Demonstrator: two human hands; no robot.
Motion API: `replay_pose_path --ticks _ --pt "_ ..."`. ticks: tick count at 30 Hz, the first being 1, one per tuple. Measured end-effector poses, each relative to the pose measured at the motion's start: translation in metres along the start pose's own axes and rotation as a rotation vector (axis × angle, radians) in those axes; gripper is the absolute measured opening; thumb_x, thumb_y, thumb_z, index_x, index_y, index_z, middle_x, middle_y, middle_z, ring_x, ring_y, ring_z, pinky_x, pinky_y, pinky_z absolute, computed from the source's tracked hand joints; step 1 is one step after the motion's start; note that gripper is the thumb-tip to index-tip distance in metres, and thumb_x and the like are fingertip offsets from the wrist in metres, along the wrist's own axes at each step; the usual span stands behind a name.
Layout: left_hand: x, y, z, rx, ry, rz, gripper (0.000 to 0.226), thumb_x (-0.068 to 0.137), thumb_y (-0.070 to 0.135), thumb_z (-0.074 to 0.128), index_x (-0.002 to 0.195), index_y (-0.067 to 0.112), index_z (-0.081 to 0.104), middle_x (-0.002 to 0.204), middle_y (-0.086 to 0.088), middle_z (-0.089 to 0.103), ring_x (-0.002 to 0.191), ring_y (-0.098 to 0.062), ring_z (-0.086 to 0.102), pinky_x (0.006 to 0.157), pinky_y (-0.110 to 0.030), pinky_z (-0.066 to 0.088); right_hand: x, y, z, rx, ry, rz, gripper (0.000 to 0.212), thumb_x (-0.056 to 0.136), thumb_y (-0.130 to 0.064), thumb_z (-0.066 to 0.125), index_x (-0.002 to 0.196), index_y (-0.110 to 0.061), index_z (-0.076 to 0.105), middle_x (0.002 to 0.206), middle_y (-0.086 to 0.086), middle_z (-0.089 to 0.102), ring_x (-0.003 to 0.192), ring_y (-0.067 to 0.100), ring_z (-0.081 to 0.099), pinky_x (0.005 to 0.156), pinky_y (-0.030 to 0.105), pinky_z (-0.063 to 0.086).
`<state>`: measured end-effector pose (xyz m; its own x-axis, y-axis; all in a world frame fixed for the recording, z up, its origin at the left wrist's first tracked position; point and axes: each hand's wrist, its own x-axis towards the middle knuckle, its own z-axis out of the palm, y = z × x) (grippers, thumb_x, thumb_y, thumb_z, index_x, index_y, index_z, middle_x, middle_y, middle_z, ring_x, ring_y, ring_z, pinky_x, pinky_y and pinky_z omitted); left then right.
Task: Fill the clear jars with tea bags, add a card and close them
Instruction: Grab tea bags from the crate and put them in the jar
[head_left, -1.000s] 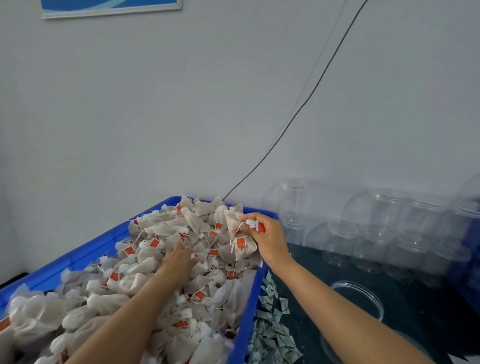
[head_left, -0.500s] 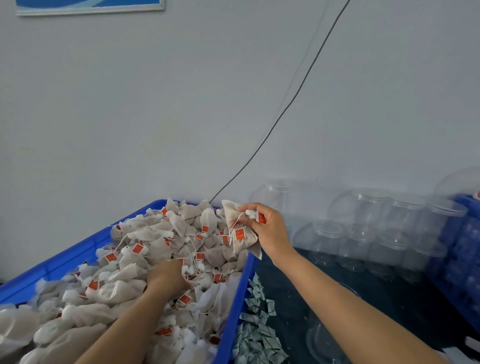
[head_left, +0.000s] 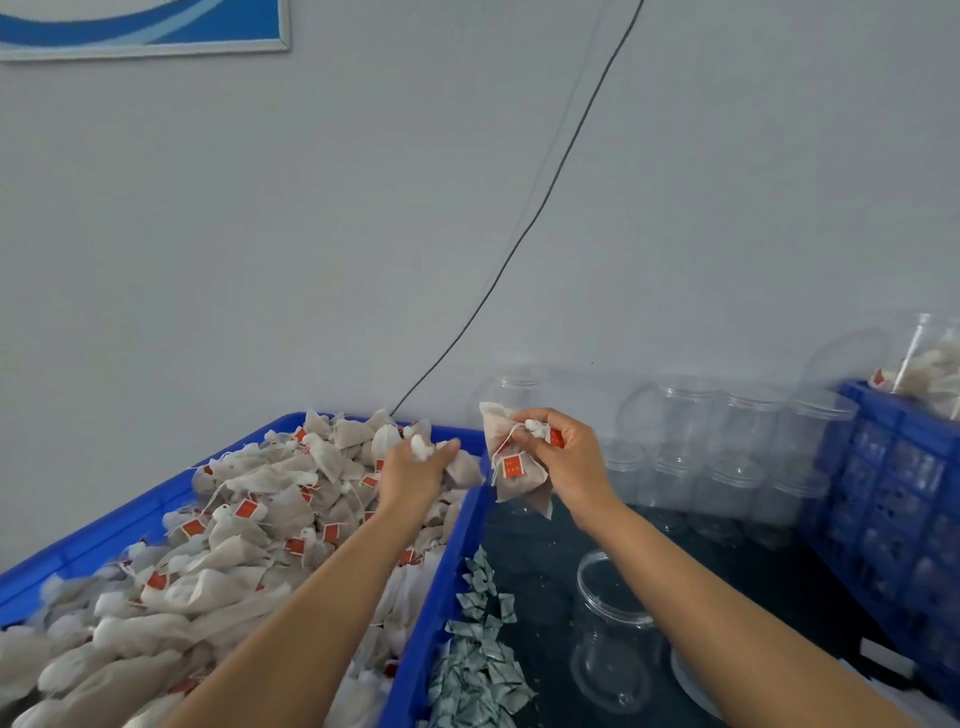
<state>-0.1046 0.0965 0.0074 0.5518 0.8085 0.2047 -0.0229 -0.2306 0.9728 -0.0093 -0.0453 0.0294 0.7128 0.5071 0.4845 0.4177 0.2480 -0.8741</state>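
While my right hand (head_left: 563, 457) pinches a bunch of white mesh tea bags with red tags (head_left: 511, 470) at twelve o'clock, my left hand (head_left: 415, 475) clutches another bag over the blue plastic crate (head_left: 441, 582); an open clear plastic jar (head_left: 615, 634) stands at five o'clock on the dark counter (head_left: 540, 551).

The blue bin (head_left: 156, 512) runs off the picture at 7 and 8 o'clock, so no telling how far the pile of tea bags (head_left: 249, 525) goes. The left hand (head_left: 415, 475) hides whatever's under its palm; can't tell how many bags it holds. The right hand (head_left: 563, 457) covers the tops of its bunch (head_left: 514, 467), and the print on the orange tags is too small to read. The empty jars (head_left: 727, 447) at 3 o'clock blur together, count unclear. The framed picture (head_left: 140, 26) at 11 o'clock is cropped.
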Motion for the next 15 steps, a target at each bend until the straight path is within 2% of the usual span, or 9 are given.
replay_pose_path --ticks 2,4,6,8,11,13,15 --pt "-0.011 0.010 0.024 -0.045 -0.023 -0.014 0.024 0.090 0.029 0.067 0.092 0.011 0.052 0.075 -0.008 0.059 0.072 -0.021 0.058 0.066 -0.033 0.050 -0.003 -0.009 -0.022 -0.003 0.053 -0.015 0.014 0.084 -0.008 0.071 0.085 -0.022 0.070 0.081 -0.004 0.071 0.070 0.005 0.067 0.061 0.017 0.052" --pt "-0.023 0.013 0.047 -0.095 -0.048 -0.004 0.027 0.089 0.024 0.068 0.074 0.016 0.048 0.063 -0.001 0.052 0.062 -0.015 0.050 0.057 -0.024 0.043 -0.008 -0.016 -0.047 -0.001 0.112 -0.030 0.014 0.084 -0.007 0.071 0.084 -0.021 0.070 0.077 -0.006 0.070 0.066 0.000 0.066 0.058 0.015 0.050" --pt "-0.036 0.014 0.068 -0.117 -0.073 0.005 0.033 0.088 0.020 0.069 0.064 0.017 0.047 0.052 0.006 0.049 0.050 -0.008 0.046 0.045 -0.015 0.036 -0.015 -0.020 -0.071 -0.005 0.164 -0.024 0.012 0.084 -0.007 0.070 0.085 -0.019 0.070 0.077 -0.006 0.069 0.064 -0.003 0.065 0.057 0.012 0.049" --pt "-0.048 0.014 0.088 -0.141 -0.102 -0.007 0.030 0.085 0.018 0.072 0.064 0.018 0.050 0.054 0.006 0.054 0.048 -0.005 0.047 0.042 -0.013 0.036 -0.023 -0.020 -0.094 -0.002 0.205 0.000 0.011 0.085 -0.007 0.070 0.086 -0.018 0.069 0.080 -0.004 0.069 0.067 0.000 0.065 0.059 0.013 0.051" --pt "-0.065 0.011 0.114 -0.170 -0.159 -0.056 0.024 0.080 0.019 0.078 0.072 0.017 0.056 0.067 0.001 0.059 0.059 -0.008 0.052 0.045 -0.013 0.042 -0.036 -0.017 -0.122 -0.002 0.263 0.044 0.011 0.086 -0.008 0.068 0.087 -0.019 0.068 0.084 -0.003 0.069 0.070 0.004 0.066 0.059 0.015 0.052" --pt "-0.074 0.008 0.127 -0.078 -0.211 -0.049 0.026 0.076 0.025 0.082 0.078 0.016 0.058 0.075 -0.001 0.063 0.064 -0.009 0.056 0.048 -0.013 0.044 -0.044 -0.013 -0.134 -0.002 0.296 0.064 0.012 0.086 -0.009 0.068 0.086 -0.021 0.068 0.084 -0.003 0.069 0.072 0.005 0.067 0.058 0.016 0.052" --pt "-0.078 0.005 0.137 0.127 -0.272 0.021 0.030 0.073 0.031 0.083 0.077 0.018 0.057 0.078 -0.002 0.064 0.067 -0.011 0.059 0.054 -0.018 0.045 -0.050 -0.008 -0.142 -0.008 0.305 0.073 0.013 0.086 -0.009 0.068 0.086 -0.022 0.068 0.087 -0.003 0.069 0.074 0.006 0.067 0.056 0.015 0.051"
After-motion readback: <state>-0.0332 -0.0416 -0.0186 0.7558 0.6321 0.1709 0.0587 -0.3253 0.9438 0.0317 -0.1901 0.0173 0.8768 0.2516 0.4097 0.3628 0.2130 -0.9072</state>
